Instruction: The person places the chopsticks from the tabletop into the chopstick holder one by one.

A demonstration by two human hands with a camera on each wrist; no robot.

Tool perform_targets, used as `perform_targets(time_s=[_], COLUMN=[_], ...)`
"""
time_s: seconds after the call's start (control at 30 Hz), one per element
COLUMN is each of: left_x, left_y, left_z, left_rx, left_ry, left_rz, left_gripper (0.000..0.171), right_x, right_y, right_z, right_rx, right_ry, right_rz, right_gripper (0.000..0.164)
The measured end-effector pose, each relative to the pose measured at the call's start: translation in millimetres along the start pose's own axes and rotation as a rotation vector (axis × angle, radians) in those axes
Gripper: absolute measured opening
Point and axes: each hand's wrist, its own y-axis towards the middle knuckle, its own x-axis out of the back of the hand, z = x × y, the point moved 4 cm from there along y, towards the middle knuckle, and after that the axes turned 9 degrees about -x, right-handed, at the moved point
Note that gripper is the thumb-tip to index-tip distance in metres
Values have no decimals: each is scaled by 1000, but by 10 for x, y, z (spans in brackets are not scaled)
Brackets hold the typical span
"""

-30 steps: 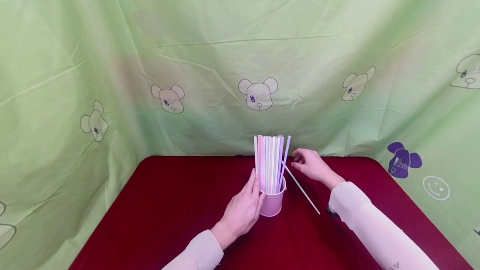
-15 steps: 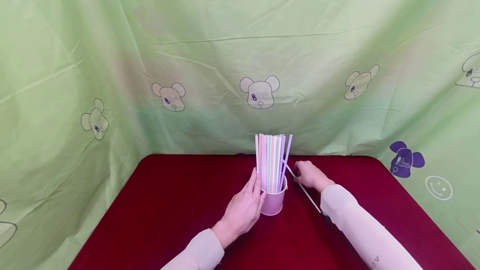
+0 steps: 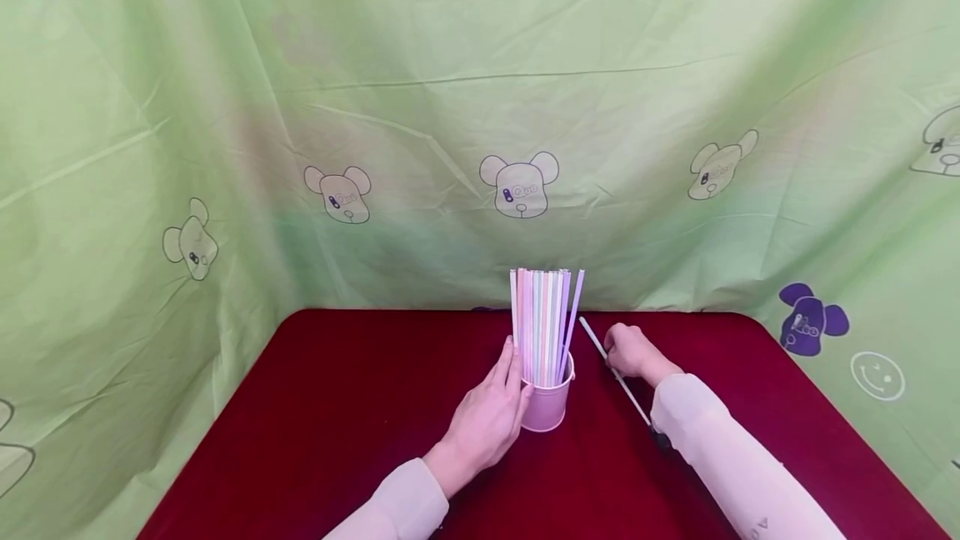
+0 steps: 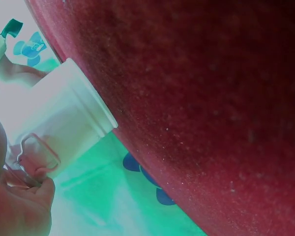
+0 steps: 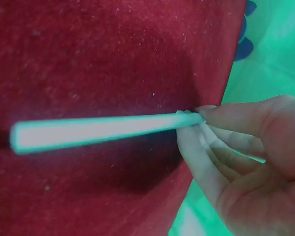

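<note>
A small pink bucket (image 3: 544,408) full of pastel drinking straws (image 3: 537,325) stands upright on the table. My left hand (image 3: 483,419) lies along its left side, fingers extended upward by the straws and thumb at the rim. The left wrist view shows its fingertips beside the bucket's wire handle (image 4: 39,150). Right of the bucket, my right hand (image 3: 632,352) pinches a pale straw (image 3: 630,394) partway along its length. In the right wrist view, thumb and fingertips meet on this straw (image 5: 98,132), whose near end points toward the camera.
Dark red cloth (image 3: 360,423) covers the table. Behind it and along both sides hangs a green curtain (image 3: 420,248) printed with bear heads. One purple straw (image 3: 573,315) leans outward on the bucket's right. A dark band (image 3: 662,438) shows at my right wrist.
My right hand came down onto the loose straw and pinched it. The straw has shifted right, its far end now away from the bucket's straws. My left hand stays at the bucket.
</note>
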Motion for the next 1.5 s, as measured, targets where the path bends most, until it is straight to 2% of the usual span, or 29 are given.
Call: perform_targets(time_s=[0.17,0.27,0.4,0.67,0.9,1.0,1.17,1.37,1.5], left_x=[-8,-5,3,5,3,6,8,-6,-12], left_y=[-3,0,9,3,2,5,3,7,2], left_z=[-8,-12,-11,-9,-13,-16,-10,-8,-7], left_rx=[-3,-3,1,1,-5,-6,0,-2,-2], left_ry=[-5,-4,1,-5,1,0,-3,4,6], left_rz=[5,7,6,6,0,-2,-1,2,3], left_gripper=[58,58,59,59,58,58,58,59,59], right_x=[11,110,323,737,1044,1126,1102,882,793], right_y=[-60,-105,-169,-333,-527,-587,-614,-576,-647], right_z=[-121,-110,-5,337,670,809,978,983,1058], right_rx=[-101,-102,-80,4,137,194,255,257,245], right_ry=[322,462,570,641,793,884,964,929,885], right_rz=[112,146,136,-59,-242,-291,-331,-303,-260], right_gripper=[17,21,21,25,27,27,26,25,21])
